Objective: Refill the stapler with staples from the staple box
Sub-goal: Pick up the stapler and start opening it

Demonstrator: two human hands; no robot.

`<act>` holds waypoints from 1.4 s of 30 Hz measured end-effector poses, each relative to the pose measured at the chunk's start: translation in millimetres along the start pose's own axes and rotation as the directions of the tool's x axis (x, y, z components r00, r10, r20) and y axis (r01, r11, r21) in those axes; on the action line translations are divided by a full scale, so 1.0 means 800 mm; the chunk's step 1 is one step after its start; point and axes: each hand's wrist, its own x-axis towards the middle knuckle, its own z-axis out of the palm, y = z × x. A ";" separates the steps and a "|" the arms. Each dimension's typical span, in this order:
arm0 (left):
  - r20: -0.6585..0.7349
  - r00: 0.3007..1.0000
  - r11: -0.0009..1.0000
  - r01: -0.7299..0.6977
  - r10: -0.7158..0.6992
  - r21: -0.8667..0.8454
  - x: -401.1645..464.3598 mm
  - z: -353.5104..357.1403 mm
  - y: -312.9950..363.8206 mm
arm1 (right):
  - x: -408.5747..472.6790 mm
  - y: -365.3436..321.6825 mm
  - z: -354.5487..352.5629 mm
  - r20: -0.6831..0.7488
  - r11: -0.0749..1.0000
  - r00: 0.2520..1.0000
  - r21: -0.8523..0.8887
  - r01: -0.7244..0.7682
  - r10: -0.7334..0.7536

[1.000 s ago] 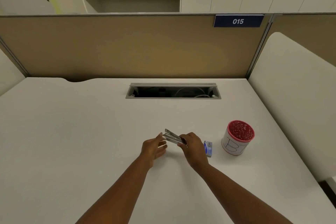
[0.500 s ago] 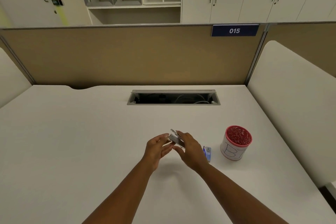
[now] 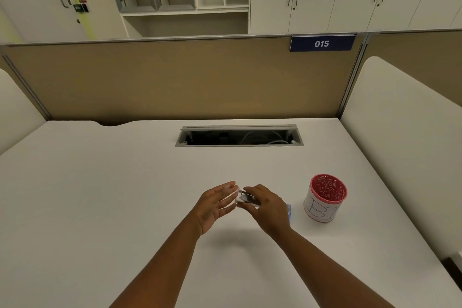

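A small silver and dark stapler (image 3: 246,198) is held just above the white desk, with my right hand (image 3: 266,209) gripping it from the right. Only its left end shows past my fingers. My left hand (image 3: 216,204) is beside that end, palm turned toward it, fingers spread and straight, fingertips near or touching the stapler. The blue staple box (image 3: 289,212) lies on the desk right behind my right hand, mostly hidden by it.
A white pot with a red rim (image 3: 325,197) stands to the right of the box. A cable slot (image 3: 239,135) is cut into the desk (image 3: 100,195) further back. A tan partition (image 3: 175,77) closes the far edge, and padded panels flank both sides.
The stapler stuck out long and open from my right hand; now only a short end shows. My left hand has opened flat beside it. The camera has tilted up slightly.
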 end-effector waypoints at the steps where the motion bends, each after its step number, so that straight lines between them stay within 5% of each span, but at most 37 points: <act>1: -0.005 1.000 1.000 0.009 -0.009 0.003 0.001 0.001 -0.001 | 0.000 0.000 0.000 -0.001 1.000 1.000 -0.002 0.003 -0.003; 14: -0.076 0.992 0.995 0.101 -0.099 0.013 0.001 0.000 -0.004 | 0.004 0.000 -0.001 -0.009 1.000 1.000 -0.027 0.002 -0.002; 18: -0.077 0.993 0.995 0.094 -0.092 0.019 0.002 0.001 -0.005 | 0.006 0.003 0.005 0.094 0.999 0.995 -0.032 -0.032 0.034; 22: -0.090 0.994 0.998 0.062 -0.059 0.032 0.001 0.005 -0.002 | 0.014 -0.003 0.001 0.269 0.957 0.954 0.215 -0.193 0.132; 26: -0.149 0.987 0.996 0.075 -0.067 0.054 0.000 0.007 0.001 | 0.013 -0.009 -0.007 0.425 0.772 0.882 0.484 -0.412 0.205; 33: -0.208 0.970 0.991 0.132 -0.126 0.016 -0.002 0.006 0.004 | 0.014 -0.003 -0.006 0.399 0.689 0.833 0.477 -0.546 0.384; 37: -0.293 0.949 0.993 0.120 -0.113 0.006 0.000 0.000 0.002 | 0.014 0.004 -0.004 0.401 0.727 0.836 0.433 -0.533 0.374; 42: -0.344 0.929 0.990 0.138 -0.134 -0.013 -0.001 -0.004 -0.004 | 0.012 0.006 0.001 0.314 0.893 0.914 0.286 -0.348 0.256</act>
